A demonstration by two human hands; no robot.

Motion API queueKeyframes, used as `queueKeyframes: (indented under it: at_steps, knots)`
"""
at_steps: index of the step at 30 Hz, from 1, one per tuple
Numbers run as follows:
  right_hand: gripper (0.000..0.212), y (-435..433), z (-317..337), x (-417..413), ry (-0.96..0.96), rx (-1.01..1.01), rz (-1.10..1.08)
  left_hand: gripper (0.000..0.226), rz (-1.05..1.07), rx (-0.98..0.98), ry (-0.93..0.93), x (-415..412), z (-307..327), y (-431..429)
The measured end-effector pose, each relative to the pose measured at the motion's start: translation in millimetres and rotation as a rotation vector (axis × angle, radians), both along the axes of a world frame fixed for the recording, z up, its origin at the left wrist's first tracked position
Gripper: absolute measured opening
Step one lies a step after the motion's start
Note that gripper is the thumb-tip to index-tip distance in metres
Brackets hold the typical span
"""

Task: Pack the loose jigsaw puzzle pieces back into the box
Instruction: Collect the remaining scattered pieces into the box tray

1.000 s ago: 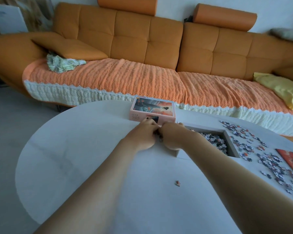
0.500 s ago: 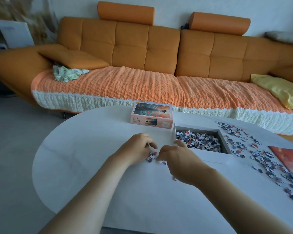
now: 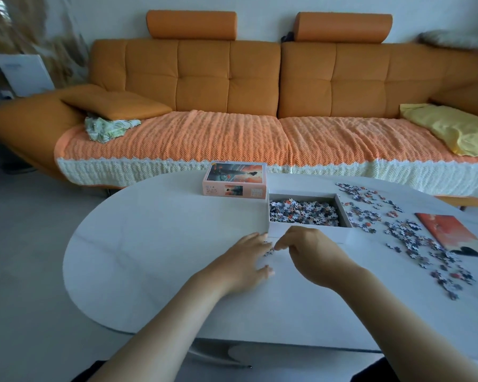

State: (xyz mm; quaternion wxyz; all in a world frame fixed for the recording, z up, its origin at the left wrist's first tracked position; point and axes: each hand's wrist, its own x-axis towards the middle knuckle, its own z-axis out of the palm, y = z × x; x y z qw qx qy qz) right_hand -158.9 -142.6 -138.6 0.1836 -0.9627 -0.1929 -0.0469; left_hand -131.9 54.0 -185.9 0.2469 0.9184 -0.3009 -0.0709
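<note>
The open grey box (image 3: pixel 309 232) stands on the white table, half full of puzzle pieces (image 3: pixel 304 212). Its lid (image 3: pixel 233 179), printed with an orange picture, lies just behind it to the left. A small cluster of loose pieces (image 3: pixel 269 252) lies in front of the box's left corner, between my hands. My left hand (image 3: pixel 246 264) rests palm down with fingers spread beside that cluster. My right hand (image 3: pixel 312 253) is curled, its fingertips pinched at the cluster's edge. Many more loose pieces (image 3: pixel 414 239) are scattered to the right of the box.
An orange picture sheet (image 3: pixel 453 232) lies at the table's right side, past the scattered pieces. The rounded table edge (image 3: pixel 75 271) curves away on the left. An orange sofa (image 3: pixel 204 78) with a knitted cover runs behind the table.
Both hands have drawn back from the box's left corner toward me, dragging a small cluster of pieces over the table. My left hand has flattened out and spread its fingers.
</note>
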Motion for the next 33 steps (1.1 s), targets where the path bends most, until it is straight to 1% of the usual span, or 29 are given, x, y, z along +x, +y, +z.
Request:
queueKeyframes:
  at_steps: [1, 4, 6, 8, 9, 11, 13, 14, 16, 18, 20, 23, 25, 27, 28, 30, 32, 33]
  knots:
    - [0.046, -4.9, 0.4, -1.8, 0.030, -0.007, -0.024, 0.057, 0.009, -0.023, -0.020, -6.2, -0.1, -4.0]
    - [0.044, -13.9, 1.1, -7.7, 0.097, -0.001, -0.079, 0.044, 0.056, -0.180, -0.079, -20.7, 5.0, -10.0]
    - [0.040, -16.0, 1.2, -11.9, 0.120, -0.005, -0.085, 0.042, 0.069, -0.212, -0.092, -28.4, 12.7, -10.9]
    - [0.035, -15.7, 2.9, -15.5, 0.097, 0.007, -0.095, 0.045, 0.134, -0.206, -0.089, -31.5, 20.5, -6.5]
    - [0.034, -15.1, 4.6, -16.8, 0.052, 0.010, -0.119, 0.047, 0.171, -0.165, -0.110, -32.1, 23.1, -1.8]
    - [0.035, -15.6, 9.3, -15.7, -0.075, -0.023, -0.182, 0.057, 0.219, 0.006, -0.162, -32.5, 25.2, 9.6]
    - [0.042, -18.2, 10.6, -11.8, -0.119, -0.067, -0.229, 0.066, 0.240, 0.140, -0.079, -35.3, 25.0, 15.6]
    - [0.043, -19.6, 9.3, -9.5, -0.099, -0.072, -0.244, 0.066, 0.238, 0.143, -0.019, -36.4, 23.1, 14.7]
    - [0.043, -21.1, 3.9, -5.7, -0.028, -0.038, -0.229, 0.060, 0.228, 0.075, 0.024, -36.1, 18.9, 6.7]
    - [0.045, -20.7, -1.4, -2.1, 0.002, 0.013, -0.191, 0.053, 0.224, 0.022, 0.004, -33.6, 17.7, -4.0]
    - [0.051, -19.0, -3.8, 1.4, -0.016, 0.047, -0.157, 0.049, 0.224, 0.007, -0.012, -30.3, 18.1, -15.0]
    - [0.055, -17.3, -5.0, 3.9, -0.031, 0.046, -0.119, 0.046, 0.190, -0.003, 0.027, -27.2, 19.9, -32.7]
    - [0.054, -17.5, -3.8, 5.0, -0.062, 0.059, -0.103, 0.039, 0.137, -0.033, 0.072, -26.7, 25.2, -42.6]
    - [0.050, -19.3, -0.5, 5.7, -0.096, 0.083, -0.090, 0.028, 0.106, -0.095, 0.088, -25.5, 33.2, -47.2]
    - [0.046, -20.8, 1.5, 5.3, -0.096, 0.089, -0.080, 0.028, 0.124, -0.125, 0.076, -23.2, 37.6, -45.9]
    - [0.039, -24.9, 6.4, 2.1, -0.027, 0.068, -0.061, 0.041, 0.184, -0.137, 0.031, -17.4, 45.7, -34.8]
    - [0.038, -28.2, 10.8, -3.5, 0.095, -0.007, -0.053, 0.047, 0.209, -0.062, 0.013, -12.1, 49.5, -17.2]
    - [0.041, -29.5, 12.0, -6.0, 0.143, -0.047, -0.050, 0.047, 0.215, 0.004, 0.030, -10.7, 49.5, -8.0]
